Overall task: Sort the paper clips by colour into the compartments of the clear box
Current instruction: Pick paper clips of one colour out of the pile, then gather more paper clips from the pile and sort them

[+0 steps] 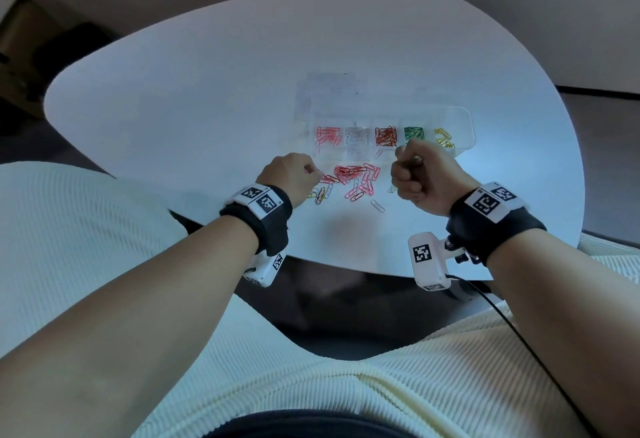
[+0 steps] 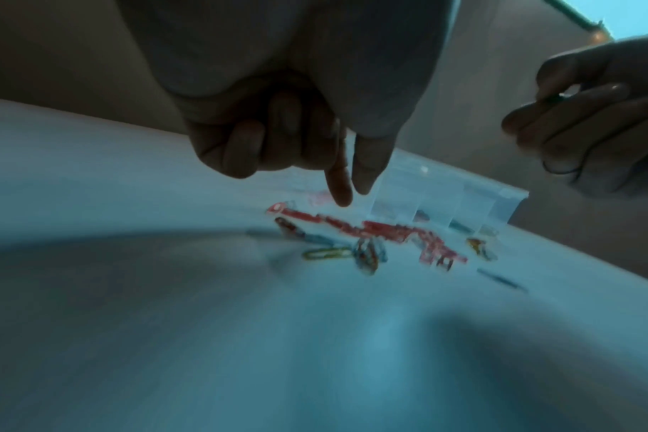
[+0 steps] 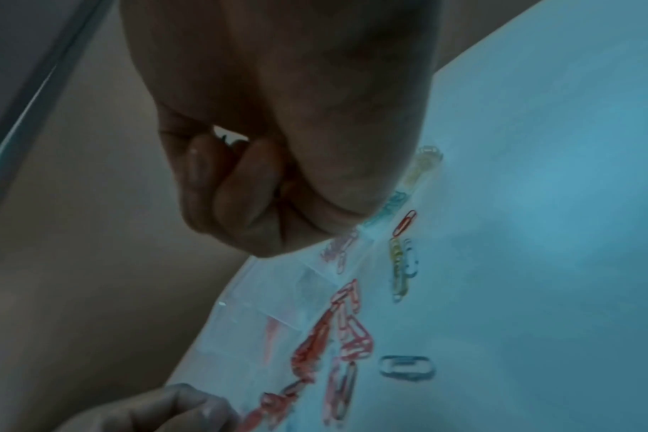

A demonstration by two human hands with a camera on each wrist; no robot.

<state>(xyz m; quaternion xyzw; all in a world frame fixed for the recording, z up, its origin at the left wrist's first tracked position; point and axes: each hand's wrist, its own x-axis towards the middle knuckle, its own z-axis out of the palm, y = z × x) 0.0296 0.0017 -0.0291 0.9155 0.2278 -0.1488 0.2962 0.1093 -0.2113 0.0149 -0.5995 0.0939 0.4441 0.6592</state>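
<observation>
both forearms fill the lower frame; left hand (image 1: pixel 289 174) pinches toward pink clips (image 1: pixel 353 179), empty so far; right hand (image 1: pixel 415 174) fists gathered clips for the clear box (image 1: pixel 464 126).

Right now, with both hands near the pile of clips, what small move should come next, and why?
Probably the right hand should move forward over the green compartment of the clear box and loosen its grip. Its fingers are curled round something thin and dark; the colour is unclear. The left hand is already at the loose pink clips and can go on picking.
</observation>
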